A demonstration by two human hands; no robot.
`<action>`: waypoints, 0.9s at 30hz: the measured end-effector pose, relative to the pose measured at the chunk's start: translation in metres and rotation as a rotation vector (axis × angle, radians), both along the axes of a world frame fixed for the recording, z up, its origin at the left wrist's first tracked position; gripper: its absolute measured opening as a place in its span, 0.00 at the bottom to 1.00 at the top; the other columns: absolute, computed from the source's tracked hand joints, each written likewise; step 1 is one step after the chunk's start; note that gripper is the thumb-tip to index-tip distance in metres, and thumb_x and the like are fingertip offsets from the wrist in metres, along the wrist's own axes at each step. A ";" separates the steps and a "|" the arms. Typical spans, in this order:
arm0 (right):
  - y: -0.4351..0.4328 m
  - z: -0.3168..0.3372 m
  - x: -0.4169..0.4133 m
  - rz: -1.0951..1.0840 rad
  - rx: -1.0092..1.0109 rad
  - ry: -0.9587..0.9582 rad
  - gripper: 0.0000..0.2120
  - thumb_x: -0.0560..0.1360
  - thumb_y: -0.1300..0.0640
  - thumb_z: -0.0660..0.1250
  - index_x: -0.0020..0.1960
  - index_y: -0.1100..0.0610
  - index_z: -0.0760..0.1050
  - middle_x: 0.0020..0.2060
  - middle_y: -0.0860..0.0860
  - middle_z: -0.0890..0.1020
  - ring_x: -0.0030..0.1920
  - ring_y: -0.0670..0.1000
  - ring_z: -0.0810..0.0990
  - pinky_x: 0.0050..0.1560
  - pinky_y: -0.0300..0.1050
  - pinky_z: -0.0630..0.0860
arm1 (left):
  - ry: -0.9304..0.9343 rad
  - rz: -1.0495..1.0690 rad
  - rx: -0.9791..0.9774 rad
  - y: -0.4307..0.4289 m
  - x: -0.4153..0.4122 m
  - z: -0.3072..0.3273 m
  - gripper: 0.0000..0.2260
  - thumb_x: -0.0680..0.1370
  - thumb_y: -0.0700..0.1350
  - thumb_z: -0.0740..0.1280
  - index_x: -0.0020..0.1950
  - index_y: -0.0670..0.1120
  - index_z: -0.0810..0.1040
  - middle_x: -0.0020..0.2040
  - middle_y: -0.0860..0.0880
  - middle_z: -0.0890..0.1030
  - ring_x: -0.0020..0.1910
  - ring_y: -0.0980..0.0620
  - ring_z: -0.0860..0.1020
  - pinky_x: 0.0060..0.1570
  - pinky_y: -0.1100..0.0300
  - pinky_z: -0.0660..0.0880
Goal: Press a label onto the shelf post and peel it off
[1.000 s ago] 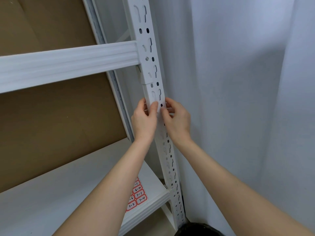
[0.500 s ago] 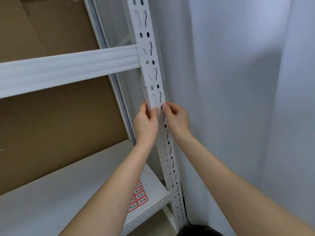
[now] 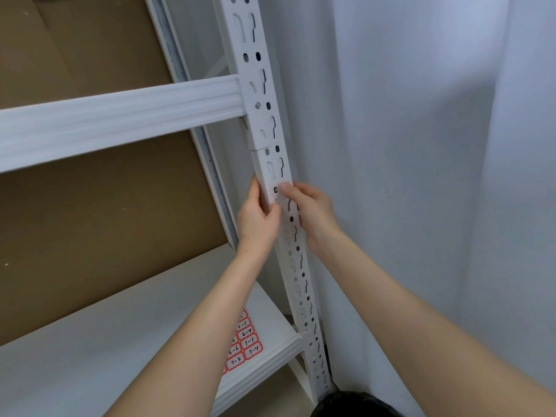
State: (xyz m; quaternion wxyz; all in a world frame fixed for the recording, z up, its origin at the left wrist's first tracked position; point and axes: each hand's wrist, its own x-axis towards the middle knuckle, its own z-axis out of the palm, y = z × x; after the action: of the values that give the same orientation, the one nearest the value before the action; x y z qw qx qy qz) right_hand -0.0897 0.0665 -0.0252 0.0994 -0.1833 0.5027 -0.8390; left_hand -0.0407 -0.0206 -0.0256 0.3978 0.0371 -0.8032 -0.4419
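Both hands have slid a little lower on the post since a moment ago. Nearest me, my left hand [image 3: 258, 219] curls round the upright post [image 3: 272, 173], thumb on its face, and my right hand [image 3: 311, 210] pinches it from the other side. Below lie red-edged stickers [image 3: 245, 341] reading 6-1, 6-4, 7-1, 7-4, 7-3 on the white shelf [image 3: 90, 350]. Farther off: a crossbeam [image 3: 120, 118], brown cardboard [image 3: 105, 221], a white curtain [image 3: 421, 145].

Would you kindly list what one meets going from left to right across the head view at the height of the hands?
Brown cardboard backing → rear upright → left hand → perforated white front post → right hand → white curtain.
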 end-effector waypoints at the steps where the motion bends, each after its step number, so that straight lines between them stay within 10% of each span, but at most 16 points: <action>1: 0.000 0.002 0.000 -0.004 0.014 0.000 0.10 0.71 0.54 0.72 0.51 0.57 0.81 0.45 0.54 0.85 0.46 0.54 0.84 0.49 0.50 0.81 | 0.000 0.002 0.003 0.000 0.001 0.001 0.21 0.79 0.38 0.60 0.71 0.52 0.69 0.53 0.64 0.76 0.51 0.68 0.75 0.54 0.67 0.72; 16: 0.002 0.002 -0.007 0.032 0.042 0.032 0.07 0.72 0.60 0.70 0.50 0.57 0.80 0.48 0.56 0.84 0.51 0.56 0.83 0.56 0.55 0.78 | 0.007 0.073 -0.035 0.000 -0.004 0.001 0.18 0.82 0.45 0.58 0.73 0.51 0.67 0.62 0.55 0.77 0.55 0.59 0.73 0.59 0.57 0.73; 22: 0.002 0.008 -0.006 0.073 0.019 -0.008 0.11 0.71 0.55 0.73 0.51 0.57 0.78 0.46 0.55 0.85 0.45 0.53 0.84 0.40 0.45 0.79 | -0.015 0.058 -0.048 -0.003 -0.004 0.000 0.19 0.82 0.45 0.57 0.74 0.51 0.65 0.59 0.59 0.74 0.57 0.59 0.73 0.59 0.58 0.72; 27: 0.000 0.002 -0.010 0.030 0.042 0.045 0.06 0.74 0.58 0.70 0.50 0.57 0.78 0.48 0.55 0.84 0.49 0.55 0.83 0.52 0.53 0.80 | 0.003 0.048 -0.032 0.000 -0.003 -0.001 0.18 0.82 0.46 0.58 0.73 0.53 0.66 0.57 0.61 0.73 0.53 0.62 0.73 0.54 0.62 0.71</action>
State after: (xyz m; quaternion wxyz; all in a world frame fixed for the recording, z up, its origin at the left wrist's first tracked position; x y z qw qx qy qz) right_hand -0.1001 0.0663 -0.0232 0.1046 -0.2074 0.5193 -0.8224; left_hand -0.0434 -0.0205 -0.0264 0.4101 0.0492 -0.8085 -0.4193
